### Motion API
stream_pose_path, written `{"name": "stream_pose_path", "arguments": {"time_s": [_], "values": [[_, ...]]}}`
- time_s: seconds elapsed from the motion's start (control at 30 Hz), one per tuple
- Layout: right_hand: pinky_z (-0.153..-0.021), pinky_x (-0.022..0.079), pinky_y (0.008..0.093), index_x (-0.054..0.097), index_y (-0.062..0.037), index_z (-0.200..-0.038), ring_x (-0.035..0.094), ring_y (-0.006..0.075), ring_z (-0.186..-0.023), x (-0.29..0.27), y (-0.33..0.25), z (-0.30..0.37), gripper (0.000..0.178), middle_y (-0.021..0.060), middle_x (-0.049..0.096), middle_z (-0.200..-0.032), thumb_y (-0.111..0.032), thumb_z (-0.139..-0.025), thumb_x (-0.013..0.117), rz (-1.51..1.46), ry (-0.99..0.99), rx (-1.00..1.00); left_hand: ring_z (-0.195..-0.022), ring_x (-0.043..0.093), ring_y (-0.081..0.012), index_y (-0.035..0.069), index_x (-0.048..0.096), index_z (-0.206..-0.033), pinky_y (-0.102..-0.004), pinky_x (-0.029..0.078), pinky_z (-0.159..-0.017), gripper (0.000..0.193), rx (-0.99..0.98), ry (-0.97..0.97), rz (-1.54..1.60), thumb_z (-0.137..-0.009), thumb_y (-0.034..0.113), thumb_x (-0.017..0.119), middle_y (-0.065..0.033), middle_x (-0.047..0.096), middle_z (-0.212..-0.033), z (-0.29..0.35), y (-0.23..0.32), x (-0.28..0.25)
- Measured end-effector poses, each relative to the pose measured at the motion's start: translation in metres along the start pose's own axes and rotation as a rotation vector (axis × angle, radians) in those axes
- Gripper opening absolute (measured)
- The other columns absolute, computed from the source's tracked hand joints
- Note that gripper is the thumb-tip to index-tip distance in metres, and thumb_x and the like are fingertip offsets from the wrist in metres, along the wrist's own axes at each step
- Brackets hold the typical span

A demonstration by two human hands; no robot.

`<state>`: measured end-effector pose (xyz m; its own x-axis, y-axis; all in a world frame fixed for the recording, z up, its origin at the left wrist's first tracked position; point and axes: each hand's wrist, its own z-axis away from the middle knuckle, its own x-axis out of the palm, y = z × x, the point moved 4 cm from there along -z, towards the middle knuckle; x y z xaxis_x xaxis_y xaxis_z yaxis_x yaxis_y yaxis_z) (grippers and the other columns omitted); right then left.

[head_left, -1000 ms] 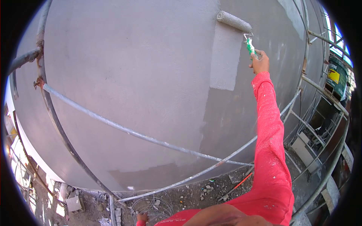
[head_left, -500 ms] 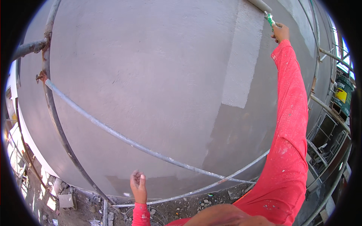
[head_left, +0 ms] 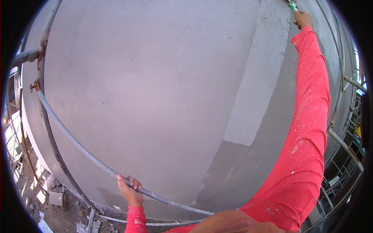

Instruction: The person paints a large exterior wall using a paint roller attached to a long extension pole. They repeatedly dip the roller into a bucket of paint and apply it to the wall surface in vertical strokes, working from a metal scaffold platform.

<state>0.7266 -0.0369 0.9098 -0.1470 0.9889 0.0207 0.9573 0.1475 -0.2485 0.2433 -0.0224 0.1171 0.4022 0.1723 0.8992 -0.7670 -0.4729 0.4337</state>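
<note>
High at the upper right, my right hand (head_left: 303,19) is closed round the green and white handle (head_left: 292,6) of a paint roller. Most of the roller lies beyond the top edge of the view. Below it, a lighter, wet-looking strip of paint (head_left: 258,83) runs down the grey wall (head_left: 155,89) and ends in a squared lower edge. My left hand (head_left: 131,190) has its fingers wrapped round a slanting scaffold brace (head_left: 89,154) at the lower left. Red, paint-specked sleeves cover both arms.
An upright scaffold pole (head_left: 52,138) with a rusty joint stands at the left. Another pipe (head_left: 344,147) crosses at the right rim. Rubble and a broken block (head_left: 56,199) lie on the ground at the lower left. A darker patch (head_left: 229,178) borders the painted strip.
My left hand, open and off the pipe before, has closed round the brace. My right hand has risen with the roller, now mostly out of view. The whole view has shifted.
</note>
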Motion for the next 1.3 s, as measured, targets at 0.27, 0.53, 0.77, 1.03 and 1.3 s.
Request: {"name": "stream_pose_path", "arguments": {"time_s": [0.27, 0.53, 0.77, 1.03, 1.3], "values": [[-0.046, 0.046, 0.0272, 0.068, -0.0109, -0.114, 0.062, 0.0115, -0.056, 0.013, -0.015, -0.03, 0.036, 0.0011, 0.063, -0.071, -0.033, -0.087, 0.059, -0.001, 0.007, -0.079, -0.052, 0.035, -0.0072, 0.014, 0.042, -0.087, -0.0234, 0.031, -0.046, 0.038, 0.056, 0.051, -0.021, -0.099, 0.05, 0.046, 0.0025, 0.036, -0.066, 0.001, 0.003, -0.004], [-0.043, 0.044, 0.0288, 0.066, -0.0046, -0.116, 0.056, 0.0113, -0.05, -0.03, -0.004, 0.122, 0.037, 0.004, 0.06, -0.065, -0.029, -0.088, 0.063, -0.013, 0.021, -0.074, -0.055, 0.035, -0.0091, 0.014, 0.042, -0.088, -0.0255, 0.033, -0.053, 0.039, -0.021, -0.056, -0.001, -0.099, 0.051, 0.046, 0.0017, 0.036, -0.068, 0.003, 0.008, 0.0], [-0.052, 0.047, 0.0306, 0.066, -0.0064, -0.117, 0.06, 0.0176, -0.058, -0.059, 0.035, 0.29, 0.037, 0.0087, 0.064, -0.071, -0.028, -0.088, 0.065, 0.093, -0.048, -0.07, -0.066, 0.039, -0.0139, 0.012, 0.039, -0.092, -0.0316, 0.036, -0.063, 0.042, -0.134, -0.192, -0.003, -0.099, 0.053, 0.046, -0.0015, 0.036, -0.072, -0.001, 0.003, -0.008], [-0.069, 0.052, 0.0339, 0.067, -0.0069, -0.116, 0.068, 0.0288, -0.075, -0.086, 0.062, 0.501, 0.034, 0.0163, 0.071, -0.087, -0.025, -0.087, 0.067, 0.106, -0.132, -0.001, -0.069, 0.039, -0.0154, 0.011, 0.037, -0.095, -0.035, 0.039, -0.068, 0.04, -0.105, -0.314, -0.034, -0.1, 0.05, 0.044, -0.0038, 0.037, -0.078, -0.007, 0.012, -0.014], [-0.075, 0.052, 0.0396, 0.066, -0.0025, -0.113, 0.068, 0.0367, -0.087, -0.131, 0.088, 0.694, 0.033, 0.0198, 0.069, -0.098, -0.021, -0.086, 0.07, 0.162, -0.251, 0.11, -0.071, 0.038, -0.0161, 0.011, 0.036, -0.096, -0.0355, 0.039, -0.07, 0.039, -0.156, -0.347, -0.037, -0.101, 0.049, 0.043, -0.0041, 0.035, -0.079, -0.003, 0.006, -0.014]]}}
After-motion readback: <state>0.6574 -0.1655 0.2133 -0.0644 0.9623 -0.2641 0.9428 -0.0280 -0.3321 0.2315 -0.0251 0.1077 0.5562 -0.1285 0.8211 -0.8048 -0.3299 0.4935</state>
